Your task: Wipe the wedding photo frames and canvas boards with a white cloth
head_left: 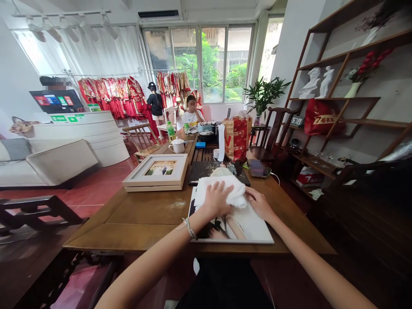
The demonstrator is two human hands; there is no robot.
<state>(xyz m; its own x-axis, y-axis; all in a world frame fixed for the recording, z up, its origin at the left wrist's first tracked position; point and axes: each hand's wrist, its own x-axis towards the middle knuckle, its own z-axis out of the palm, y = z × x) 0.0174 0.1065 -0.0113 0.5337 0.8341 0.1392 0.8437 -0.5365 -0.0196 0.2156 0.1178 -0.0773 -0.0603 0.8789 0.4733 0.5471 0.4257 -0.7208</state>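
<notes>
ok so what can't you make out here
All in the head view:
1. Photo print: its upper part lies under the white cloth and both hands.
2. Right hand: whether it pinches the cloth or only presses down; its fingers are tucked at the cloth's edge.
3. Left hand: its palm faces down onto the cloth.
4. Framed picture: too small to read.
5. Flat thing beyond the cloth: blurred.

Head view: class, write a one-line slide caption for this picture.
The left hand and right hand press a white cloth onto a photo print on a wooden table, beside a framed picture.
</notes>
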